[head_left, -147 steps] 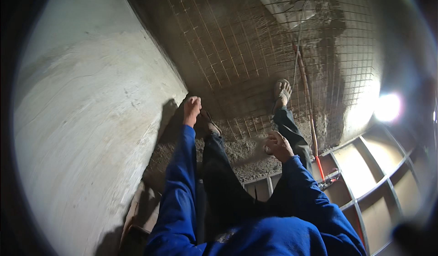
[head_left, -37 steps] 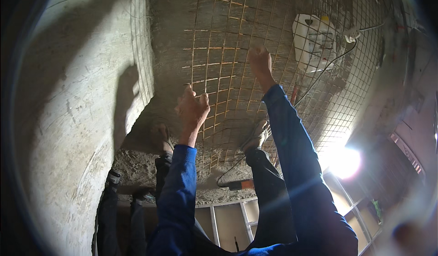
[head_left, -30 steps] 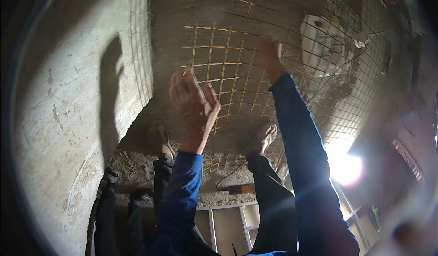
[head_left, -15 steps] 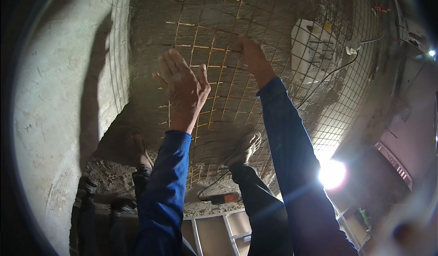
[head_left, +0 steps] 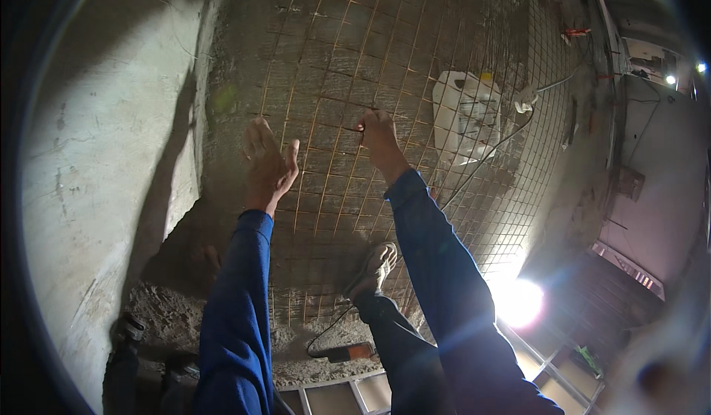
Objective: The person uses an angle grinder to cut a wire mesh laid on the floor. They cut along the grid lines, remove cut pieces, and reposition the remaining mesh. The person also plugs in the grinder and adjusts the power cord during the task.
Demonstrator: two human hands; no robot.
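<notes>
A rusty wire mesh [head_left: 337,167] lies across the wet grey concrete surface [head_left: 237,67]. At the left border of this mesh, my left hand [head_left: 268,167] rests with its thumb spread away from the fingers, holding nothing. My right hand [head_left: 381,139], farther right and slightly higher in the view, has its fingers curled closed on a wire of the mesh. Its fingertips partly hide the crossing they grip. Right of that hand sits a white plastic jug [head_left: 448,122] with a yellow cap, with mesh wires crossing in front of it.
A pale wall [head_left: 96,156] rises on the left. My sandaled foot [head_left: 378,267] stands on the mesh. A dark cable [head_left: 485,156] runs past the jug. Near the bottom lie a black and orange box [head_left: 352,352] and a metal frame [head_left: 359,393]. A bright lamp [head_left: 518,302] glares at right.
The view has shifted, showing more of the right side. My right hand, blurred before, now has its fingers closed on the mesh. My left hand stays open near the mesh's left border.
</notes>
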